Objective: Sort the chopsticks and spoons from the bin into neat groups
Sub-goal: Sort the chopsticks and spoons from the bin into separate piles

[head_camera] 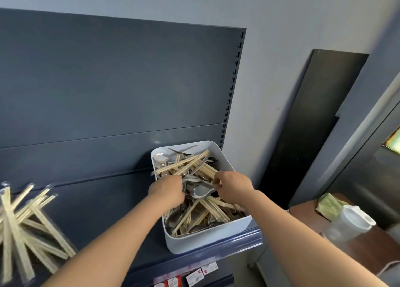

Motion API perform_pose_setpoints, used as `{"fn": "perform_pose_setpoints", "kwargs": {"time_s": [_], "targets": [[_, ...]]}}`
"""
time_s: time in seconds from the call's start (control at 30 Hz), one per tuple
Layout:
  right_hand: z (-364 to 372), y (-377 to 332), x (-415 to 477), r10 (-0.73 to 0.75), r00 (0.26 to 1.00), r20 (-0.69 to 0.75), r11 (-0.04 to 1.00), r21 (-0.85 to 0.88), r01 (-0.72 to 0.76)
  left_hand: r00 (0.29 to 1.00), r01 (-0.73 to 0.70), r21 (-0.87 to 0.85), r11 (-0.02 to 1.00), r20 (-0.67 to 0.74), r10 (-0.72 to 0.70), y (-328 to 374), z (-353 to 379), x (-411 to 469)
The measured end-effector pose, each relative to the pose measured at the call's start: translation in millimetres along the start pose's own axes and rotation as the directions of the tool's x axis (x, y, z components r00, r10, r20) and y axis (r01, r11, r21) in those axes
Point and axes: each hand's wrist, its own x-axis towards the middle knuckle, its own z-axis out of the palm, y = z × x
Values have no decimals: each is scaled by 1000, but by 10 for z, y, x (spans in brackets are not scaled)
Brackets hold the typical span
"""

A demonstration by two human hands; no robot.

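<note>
**Left hand** (167, 191): fingers curled downward and buried among the utensils at the left-middle of the bin. Their tips are hidden, so whether they grip anything cannot be told.

**Right hand** (234, 186): fingers bent inward, knuckles up, with the tips at the ends of several chopsticks and just beside a spoon handle. Which of these it holds, if any, cannot be told.

**Spoon** (201, 191): metal, bowl facing up, lying on top of the heap between the two hands.

**Chopsticks** (188, 163): pale and mostly paper-wrapped, criss-crossed through the bin and tangled with further metal spoons.

**Bin** (207, 241): white, rectangular with rounded corners, standing at the right end of the shelf with its near wall at the shelf's front lip.

**Sorted chopsticks** (26, 221): a fanned heap of wrapped pairs at the far left of the same shelf, well apart from the bin.

**Shelf** (97, 200): dark blue metal with a tall back panel (108, 80). Price tags (194, 276) hang below its front edge.

**Surroundings, right:** a black board (313, 124) leans against the wall. A brown table (368, 243) carries a clear jar with a white lid (350, 221) and a green cloth (329, 204).
</note>
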Motion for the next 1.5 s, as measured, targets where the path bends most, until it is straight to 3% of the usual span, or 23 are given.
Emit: {"fn": "perform_pose_setpoints", "kwargs": {"time_s": [0.17, 0.33, 0.47, 0.67, 0.73, 0.9, 1.07, 1.23, 1.37, 1.5], "targets": [[84, -29, 24, 13, 1000, 18, 999, 52, -14, 998, 67, 137, 988, -17, -65, 207, 74, 36], [63, 28, 36, 69, 996, -50, 995, 76, -65, 998, 62, -176, 982, -19, -66, 114, 88, 136], [12, 24, 1, 127, 969, -211, 980, 180, -89, 982, -38, -328, 944, -185, -25, 55, -110, 121], [-183, -310, -66, 145, 921, -362, 896, 443, 33, 910, -139, -656, 741, -380, -166, 92, -435, -77], [-195, -467, -102, 136, 925, -356, 849, 523, 76, 884, -144, -725, 674, -401, -242, 56, -471, -167], [-160, -878, -237, 7, 967, -255, 717, 676, 173, 875, -106, -904, 415, -283, -392, -194, -492, -437], [-144, -1355, -269, -150, 982, -118, 586, 789, 184, 863, -95, -957, 273, -216, -457, -635, -519, -816], [-108, -1950, -310, -279, 960, -33, 622, 755, 207, 798, -169, -975, 144, -221, -561, -1164, -569, -1223], [9, -2620, -366, -371, 928, 30, 672, 698, 246, 748, -168, -979, 115, -203, -632, -1769, -539, -1619], [115, -3403, -521, -428, 903, 29, 646, 709, 283, 675, -138, -989, 56, -135, -725, -2517, -491, -2074]]}}
